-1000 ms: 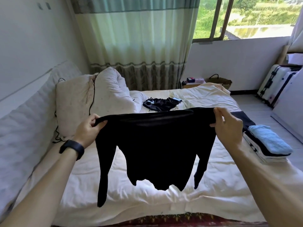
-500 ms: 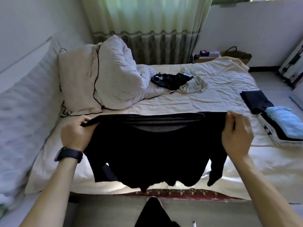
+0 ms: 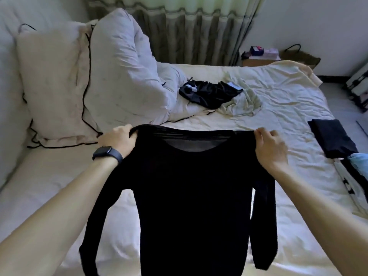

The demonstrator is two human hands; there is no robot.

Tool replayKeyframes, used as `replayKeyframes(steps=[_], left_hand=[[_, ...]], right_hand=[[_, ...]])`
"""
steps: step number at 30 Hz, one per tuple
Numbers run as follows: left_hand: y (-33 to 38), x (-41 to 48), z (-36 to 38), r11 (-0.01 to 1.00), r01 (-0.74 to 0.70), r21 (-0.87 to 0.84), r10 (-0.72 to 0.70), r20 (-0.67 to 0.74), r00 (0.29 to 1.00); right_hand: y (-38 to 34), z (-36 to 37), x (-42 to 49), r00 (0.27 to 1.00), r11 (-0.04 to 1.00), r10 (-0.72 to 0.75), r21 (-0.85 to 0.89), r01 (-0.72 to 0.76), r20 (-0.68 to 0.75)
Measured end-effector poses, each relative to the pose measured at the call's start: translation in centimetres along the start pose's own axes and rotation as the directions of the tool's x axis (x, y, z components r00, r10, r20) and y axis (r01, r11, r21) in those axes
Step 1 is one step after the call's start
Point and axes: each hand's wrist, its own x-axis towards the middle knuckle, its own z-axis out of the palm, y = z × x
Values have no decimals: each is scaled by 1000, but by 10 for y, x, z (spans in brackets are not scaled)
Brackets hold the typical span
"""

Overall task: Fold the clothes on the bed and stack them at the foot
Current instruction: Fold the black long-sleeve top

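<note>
Black long-sleeve top point(image 3: 191, 196) is pinched at both shoulders, left hand point(image 3: 117, 141) & right hand point(image 3: 270, 148) each w/ grip clamped on it, and it has come down lower vs a sec ago, now hanging close over the white bed point(image 3: 288, 108) w/ sleeves dangling. I think that means it's about to be laid flat for folding. More clothes wait: a crumpled dark piece point(image 3: 209, 92) near the pillows point(image 3: 119, 62), and a folded pile point(image 3: 336, 138) sits at the right edge.

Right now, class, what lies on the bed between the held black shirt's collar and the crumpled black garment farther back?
In the head view, only bare wrinkled sheet separates the black shirt from the crumpled black garment.
</note>
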Motion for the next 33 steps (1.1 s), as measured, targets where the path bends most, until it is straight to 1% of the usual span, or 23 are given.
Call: replayKeyframes(steps=[1, 2, 4, 5, 6, 8, 9, 10, 11, 13, 15, 17, 18, 20, 21, 22, 23, 24, 27, 28, 29, 31, 33], left_hand=[[2, 28, 18, 1000, 2, 15, -3, 28, 1000], [4, 52, 36, 1000, 16, 7, -17, 47, 999], [11, 86, 81, 998, 56, -12, -55, 64, 996], [16, 94, 107, 999, 49, 5, -50, 60, 997], [23, 94, 131, 1000, 20, 13, -20, 36, 999], [35, 70, 175, 997, -75, -6, 75, 2, 997], [38, 48, 197, 995, -95, -21, 96, 16, 995], [40, 21, 218, 996, -79, -40, 81, 55, 995], [41, -11, 237, 997, -30, -73, 38, 114, 993], [40, -87, 267, 981, 129, -147, -88, 259, 962], [37, -164, 286, 942, 302, -145, -225, 395, 891], [31, -230, 294, 870, 483, -97, -382, 486, 786], [29, -256, 295, 808, 585, -65, -470, 527, 708], [26, -295, 297, 677, 736, -30, -576, 602, 554], [26, -309, 298, 638, 769, -26, -585, 633, 507], [24, -320, 301, 611, 791, -36, -582, 657, 479], [21, -328, 305, 584, 810, -58, -575, 675, 463], [17, -330, 308, 544, 834, -91, -570, 690, 447], [6, -330, 317, 437, 886, -155, -523, 757, 391], [2, -330, 319, 419, 892, -170, -499, 778, 383], [-2, -332, 319, 401, 895, -192, -478, 790, 384], [-9, -340, 312, 317, 910, -267, -476, 785, 396], [-17, -353, 297, 221, 909, -353, -540, 732, 416]], right_hand=[[-5, 22, 26, 998, 999, 37, 22, -38, 50], [-8, 45, 48, 987, 995, 78, 49, -85, 137], [-7, 96, 79, 925, 990, 108, 49, -135, 364], [-3, 121, 84, 886, 987, 110, 57, -151, 450], [3, 144, 81, 859, 983, 109, 75, -168, 501], [21, 183, 49, 835, 976, 113, 99, -196, 539], [34, 200, 24, 827, 974, 120, 96, -205, 549], [47, 214, -7, 822, 972, 133, 89, -217, 554], [61, 223, -43, 817, 968, 152, 84, -237, 556], [90, 229, -116, 797, 937, 258, 62, -345, 546], [120, 227, -186, 735, 861, 449, -28, -508, 508], [142, 221, -240, 604, 733, 643, -149, -664, 471], [152, 217, -261, 533, 671, 705, -195, -716, 468], [170, 210, -291, 442, 592, 752, -205, -779, 490], [179, 209, -300, 413, 561, 757, -180, -808, 506], [186, 209, -305, 391, 535, 755, -150, -831, 527], [192, 210, -309, 376, 518, 745, -123, -847, 551], [197, 212, -309, 378, 519, 725, -96, -849, 575], [212, 218, -312, 445, 570, 630, 10, -822, 637], [216, 219, -313, 458, 561, 605, 59, -826, 651], [217, 219, -315, 462, 526, 594, 116, -842, 658], [217, 213, -323, 464, 398, 620, 256, -881, 633], [212, 198, -335, 475, 294, 662, 382, -876, 579]])
